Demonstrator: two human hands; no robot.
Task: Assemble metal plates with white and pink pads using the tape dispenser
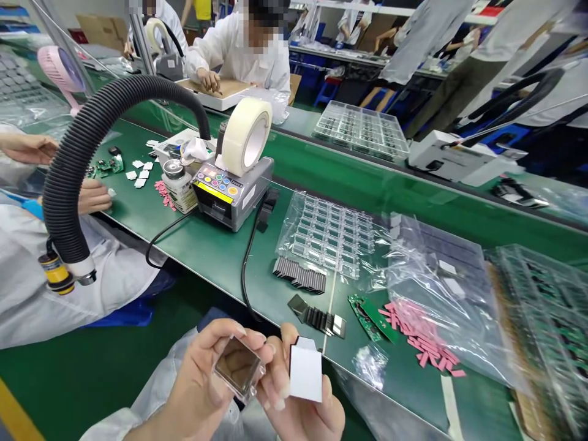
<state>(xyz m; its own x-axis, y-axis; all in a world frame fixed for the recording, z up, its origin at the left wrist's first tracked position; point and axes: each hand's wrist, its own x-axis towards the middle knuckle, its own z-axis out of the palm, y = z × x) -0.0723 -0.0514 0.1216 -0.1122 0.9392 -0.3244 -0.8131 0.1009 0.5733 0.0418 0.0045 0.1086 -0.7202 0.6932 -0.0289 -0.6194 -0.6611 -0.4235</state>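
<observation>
My left hand (199, 383) pinches a small clear square plastic frame (239, 369) with a dark, mirror-like face. My right hand (305, 404) holds a white rectangular pad (305, 370) with a black strip along its top edge, just to the right of the frame and not touching it. Nearest my hands on the green bench mat (220, 245), a small row of dark ribbed metal pieces (319, 321) lies beside green circuit boards (372, 318). Pink strips (422, 337) are scattered to their right.
A clear bag of transparent trays (326, 236) lies beyond my hands, beside a tape dispenser (234, 177) and a black corrugated hose (92, 153). A co-worker's hands (94, 196) work at the left of the bench. Another person (239, 55) sits across it.
</observation>
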